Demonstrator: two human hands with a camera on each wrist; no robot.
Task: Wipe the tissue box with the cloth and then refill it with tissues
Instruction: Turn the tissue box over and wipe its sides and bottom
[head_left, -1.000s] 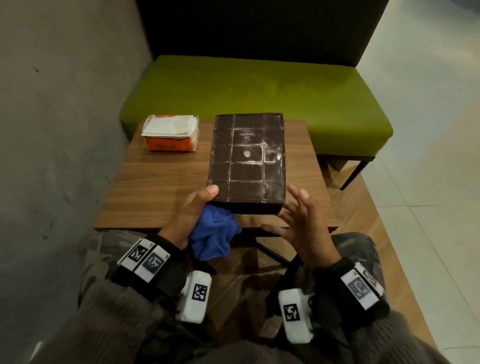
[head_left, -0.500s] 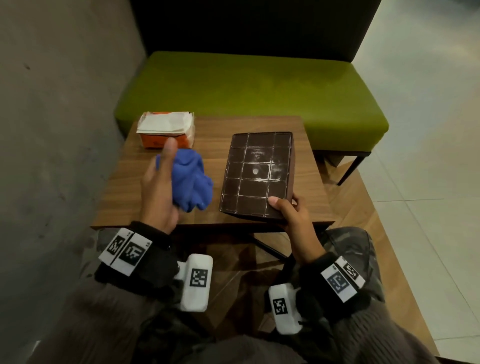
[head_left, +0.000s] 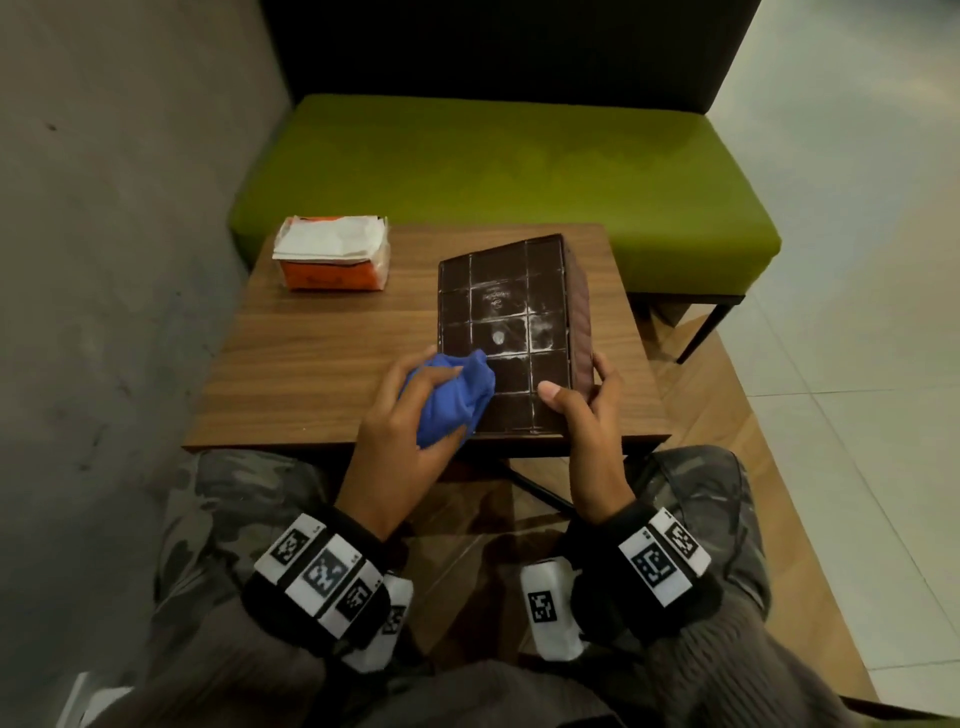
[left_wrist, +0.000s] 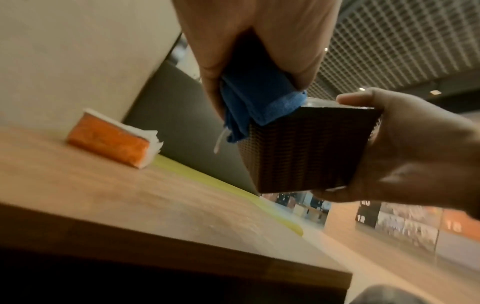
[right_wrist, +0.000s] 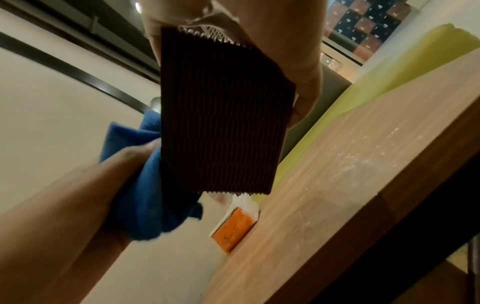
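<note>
Presently, dark brown ribbed rectangular tissue box (head_left: 506, 332) held tilted above wooden tabletop (head_left: 322, 358). Right hand (head_left: 587, 415) fingers clamped on its near right corner. Left hand (head_left: 405, 415) fingers bunched around crumpled blue cloth (head_left: 457, 395), pressed against box's near left. Orange tissue pack (head_left: 335, 260) beyond box, far left.

We see a wooden bench (head_left: 322, 364) set against a grey wall (head_left: 119, 208) on its left. Behind it stands a green seat (head_left: 498, 166) with a dark backrest (head_left: 488, 47), and pale floor tiles (head_left: 857, 260) spread to the right.
</note>
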